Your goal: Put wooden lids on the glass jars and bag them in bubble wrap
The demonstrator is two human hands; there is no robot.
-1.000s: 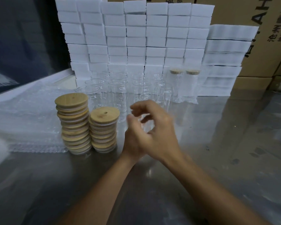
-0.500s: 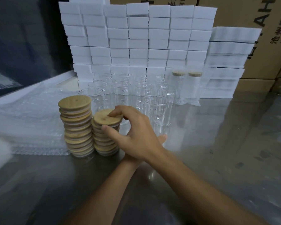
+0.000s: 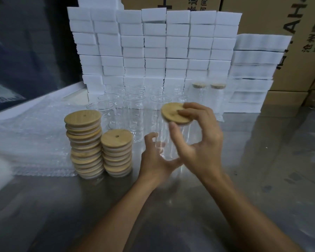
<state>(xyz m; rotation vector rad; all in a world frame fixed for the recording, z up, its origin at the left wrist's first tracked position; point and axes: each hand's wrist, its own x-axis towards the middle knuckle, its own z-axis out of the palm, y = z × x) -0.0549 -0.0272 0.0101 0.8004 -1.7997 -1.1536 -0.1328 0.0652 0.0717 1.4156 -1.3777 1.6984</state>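
Observation:
My right hand [image 3: 198, 142] pinches a round wooden lid [image 3: 174, 113] between thumb and fingers, tilted above a clear glass jar [image 3: 168, 140]. My left hand [image 3: 155, 160] grips that jar near its base on the steel table [image 3: 253, 179]. Two stacks of wooden lids stand to the left: a taller one [image 3: 85, 144] and a shorter one [image 3: 116, 152]. Several open glass jars [image 3: 135, 113] stand in rows behind. Two lidded jars wrapped in bubble wrap [image 3: 207, 99] stand at the back right. A pile of bubble wrap bags [image 3: 31, 140] lies at the left.
A wall of white foam blocks [image 3: 153, 48] stands behind the jars, with a lower white stack [image 3: 253, 73] to its right. Brown cardboard boxes [image 3: 289, 33] rise at the back right.
My right hand took the top lid off the shorter stack and carried it up and right, over the jar. My left hand now shows, holding the jar.

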